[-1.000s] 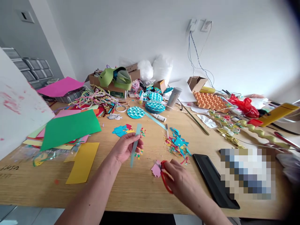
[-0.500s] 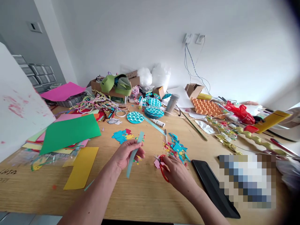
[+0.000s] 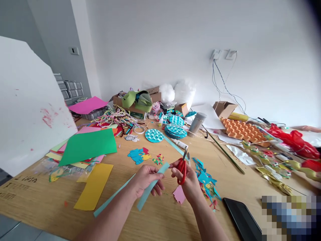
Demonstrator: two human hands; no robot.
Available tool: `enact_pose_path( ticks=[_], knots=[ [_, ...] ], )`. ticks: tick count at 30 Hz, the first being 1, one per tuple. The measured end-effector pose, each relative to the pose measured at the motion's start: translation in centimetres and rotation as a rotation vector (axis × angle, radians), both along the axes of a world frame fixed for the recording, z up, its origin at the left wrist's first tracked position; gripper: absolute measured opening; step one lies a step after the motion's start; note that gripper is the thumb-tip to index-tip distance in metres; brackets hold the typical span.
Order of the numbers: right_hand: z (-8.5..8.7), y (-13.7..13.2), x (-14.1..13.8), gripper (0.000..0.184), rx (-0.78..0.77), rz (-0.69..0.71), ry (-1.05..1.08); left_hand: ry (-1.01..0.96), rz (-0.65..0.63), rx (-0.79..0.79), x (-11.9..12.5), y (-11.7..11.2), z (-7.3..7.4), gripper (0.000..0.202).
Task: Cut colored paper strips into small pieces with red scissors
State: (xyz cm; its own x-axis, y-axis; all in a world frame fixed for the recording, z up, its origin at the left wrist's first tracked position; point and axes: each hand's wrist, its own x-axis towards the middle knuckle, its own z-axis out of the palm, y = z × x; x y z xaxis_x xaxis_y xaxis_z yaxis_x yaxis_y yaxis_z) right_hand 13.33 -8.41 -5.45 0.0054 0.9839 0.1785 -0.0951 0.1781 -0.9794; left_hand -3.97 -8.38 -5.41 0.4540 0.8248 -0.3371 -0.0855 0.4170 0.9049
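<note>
While my left hand (image 3: 149,180) pinches a pale blue strip (image 3: 145,197) between thumb and fingers, my right hand (image 3: 187,184) grasps the red-handled scissors (image 3: 182,172), their blades pointing up and away from me. The strip slants above the tabletop (image 3: 140,227), its upper end by my right fingertips; whether they touch it, I cannot tell.

That closeness is what I would watch. If I swung the blades toward the strip without first drawing my fingers back, I could nick a fingertip, or snip the strip where I didn't mean to. With the scissors taking up much of my right hand, any grip on the strip's end would likely be weak, and it could slip. The strip looks thin, so pinching too hard or pulling unevenly from both sides could crease or tear it.

My left forearm passes over a second strip (image 3: 107,202) lying on the tabletop; lowering or dragging that arm might bend it or sweep it aside. Below my right hand lies a pink scrap (image 3: 179,194), with blue offcuts (image 3: 208,179) to its right. A careless sleeve-height sweep there could scatter them, or push some toward the small colored dots (image 3: 158,159), mixing the lot.
</note>
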Motion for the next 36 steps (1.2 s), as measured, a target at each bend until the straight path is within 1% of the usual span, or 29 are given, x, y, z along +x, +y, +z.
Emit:
enact_pose_path(
  ticks=[3,7,10,14,15,17,20,22,24,28,32,36],
  knots=[
    [-0.84,0.02,0.18,0.033,-0.031,0.003,0.062,0.070,-0.013,0.022,0.40,-0.20,-0.11,0.038],
    [-1.04,-0.06,0.24,0.030,-0.054,0.000,0.104,0.105,-0.028,0.014,0.65,-0.33,-0.22,0.041],
    [-0.95,-0.19,0.27,0.029,-0.049,0.009,0.125,0.007,-0.056,-0.031,0.53,-0.25,-0.18,0.047],
    [-0.85,-0.30,0.47,0.027,-0.042,0.023,0.138,-0.151,-0.131,-0.190,0.20,-0.02,-0.07,0.059],
    [-0.82,-0.33,0.51,0.027,-0.039,0.027,0.139,-0.171,-0.143,-0.227,0.13,0.01,-0.05,0.059],
    [-0.72,-0.41,0.51,0.026,-0.035,0.039,0.142,-0.186,-0.145,-0.255,0.03,-0.03,-0.03,0.049],
    [-0.59,-0.53,0.40,0.025,-0.035,0.068,0.145,-0.178,-0.114,-0.228,-0.03,-0.24,0.04,0.030],
    [-0.60,-0.55,0.36,0.025,-0.031,0.079,0.152,-0.186,-0.082,-0.195,-0.02,-0.36,0.09,0.024],
    [-0.68,-0.48,0.42,0.023,-0.019,0.067,0.164,-0.196,-0.045,-0.167,-0.01,-0.36,0.11,0.024],
    [-0.90,-0.22,0.80,0.013,0.010,0.057,0.150,-0.180,0.027,-0.106,-0.01,-0.18,0.08,0.024],
    [-0.92,-0.25,1.05,0.022,-0.017,0.160,0.119,-0.119,0.078,-0.050,0.08,-0.20,0.07,0.023],
    [-0.64,-0.58,0.96,0.025,-0.093,0.227,0.070,-0.032,0.061,0.014,0.15,-0.46,0.14,0.025]
  ],
)
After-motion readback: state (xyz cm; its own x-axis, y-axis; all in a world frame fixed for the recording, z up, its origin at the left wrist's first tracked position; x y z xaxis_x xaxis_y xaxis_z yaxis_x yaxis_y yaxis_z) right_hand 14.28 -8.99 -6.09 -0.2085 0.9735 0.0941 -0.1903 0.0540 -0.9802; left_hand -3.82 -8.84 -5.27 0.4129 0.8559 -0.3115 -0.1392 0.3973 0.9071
